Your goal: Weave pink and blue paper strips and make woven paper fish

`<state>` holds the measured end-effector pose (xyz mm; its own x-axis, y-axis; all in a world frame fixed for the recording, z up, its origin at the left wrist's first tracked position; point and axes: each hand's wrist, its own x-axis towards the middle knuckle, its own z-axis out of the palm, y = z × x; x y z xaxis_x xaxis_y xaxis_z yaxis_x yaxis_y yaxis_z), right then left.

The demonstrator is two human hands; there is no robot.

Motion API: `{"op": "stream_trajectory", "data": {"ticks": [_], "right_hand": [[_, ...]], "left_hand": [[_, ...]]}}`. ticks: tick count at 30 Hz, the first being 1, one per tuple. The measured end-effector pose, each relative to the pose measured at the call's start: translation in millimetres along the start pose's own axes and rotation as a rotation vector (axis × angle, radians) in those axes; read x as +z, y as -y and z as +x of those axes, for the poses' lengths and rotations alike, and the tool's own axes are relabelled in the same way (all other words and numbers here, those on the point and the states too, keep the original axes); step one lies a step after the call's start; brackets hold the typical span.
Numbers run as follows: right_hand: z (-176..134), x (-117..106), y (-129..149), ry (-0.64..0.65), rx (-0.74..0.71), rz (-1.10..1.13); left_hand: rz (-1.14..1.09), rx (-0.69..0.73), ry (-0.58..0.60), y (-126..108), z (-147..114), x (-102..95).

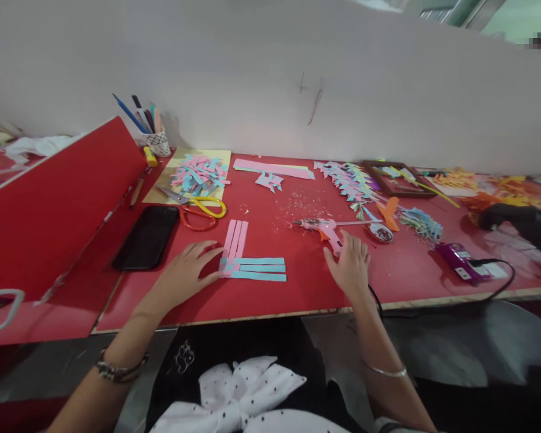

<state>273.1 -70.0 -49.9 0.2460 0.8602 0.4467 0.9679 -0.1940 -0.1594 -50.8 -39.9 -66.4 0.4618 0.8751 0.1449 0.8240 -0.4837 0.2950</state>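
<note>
On the red table lie woven paper strips: pink strips [235, 237] pointing away from me, crossed at their near end by blue strips [264, 269] running right. My left hand [184, 272] rests at the left of this weave, fingers spread, thumb and fingertips at its edge. A pink hot glue gun [325, 227] lies on its side, nozzle to the left, a glue stick out of its back. At its handle is my right hand [352, 264], thumb and forefinger apart on either side of the handle's end; I cannot tell whether they touch it.
Scissors [202, 210] and a black phone [148, 237] lie left, near a pile of folded strips [201, 174] and a pen cup [157, 143]. A red panel [58, 210] leans at far left. To the right are a small dish [381, 233], a tray [403, 180] and a purple power socket [462, 263].
</note>
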Motion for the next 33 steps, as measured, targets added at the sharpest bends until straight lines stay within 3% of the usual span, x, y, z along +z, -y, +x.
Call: {"op": "stream_trajectory", "data": {"ticks": [8,17,27,30,33], "right_hand": [[1,13,-4,0.024,0.037,-0.013],[35,18,-16,0.256,-0.018,-0.018],[37,27,-19,0.071,0.209,0.152],[37,27,-18,0.081,0.23,0.18],[38,26,-17,0.08,0.221,0.177]], "left_hand": [[-0.016,0.05,0.039,16,4,0.6],[-0.072,0.079,0.025,17,37,4.3],[-0.183,0.136,0.093,17,81,-3.9],[-0.22,0.133,0.095,5,98,-6.1],[-0.219,0.217,0.135,-13,123,-2.1]]}}
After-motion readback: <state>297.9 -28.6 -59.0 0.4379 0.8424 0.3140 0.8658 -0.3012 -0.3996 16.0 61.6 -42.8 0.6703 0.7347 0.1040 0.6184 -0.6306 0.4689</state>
